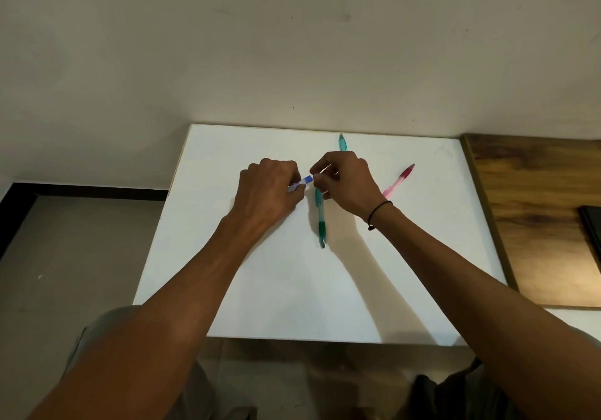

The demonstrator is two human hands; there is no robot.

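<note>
My left hand (268, 192) grips a blue pen (305, 180) above the white tabletop (292, 289), its blue end pointing right. My right hand (344, 185) meets it there, the fingertips pinching that end of the pen; a thin pale part shows between those fingers. A green pen (321, 224) lies on the table just below the hands, running toward me. A teal pen (342, 142) lies near the far edge, partly hidden behind my right hand. To the right lies a pink pen (401, 179), its lower end hidden by my wrist.
A wooden surface (536, 224) adjoins the white table on the right, with a dark flat object (592, 224) at the frame's edge. A pale wall rises right behind the table. Floor lies to the left, and my lap sits under the near edge.
</note>
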